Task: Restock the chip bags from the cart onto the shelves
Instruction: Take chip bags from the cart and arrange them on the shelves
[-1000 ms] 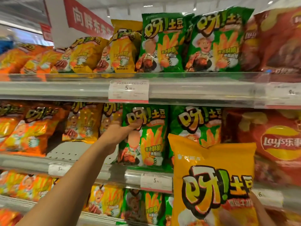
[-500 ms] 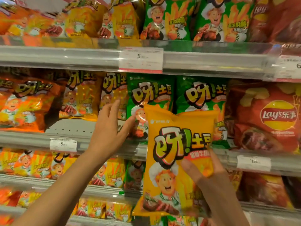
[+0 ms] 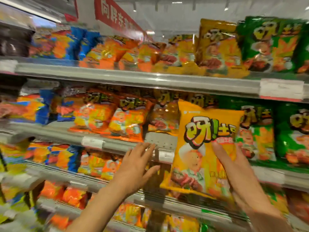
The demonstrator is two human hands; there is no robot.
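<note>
Presently the shelves (image 3: 133, 77) stand mostly stocked, rows of chip bags on every level; the middle shelf (image 3: 160, 139) shows one bare gap between the orange bags (image 3: 127, 121) and the green bags (image 3: 260, 131). Cart not in view, so remaining stock cannot be judged. One yellow chip bag (image 3: 200, 148) is held upright just before that gap, not yet shelved. My right hand (image 3: 234, 168) grips its lower right side, thumb across the front. My left hand (image 3: 135, 164) is spread, empty, at the shelf edge.
</note>
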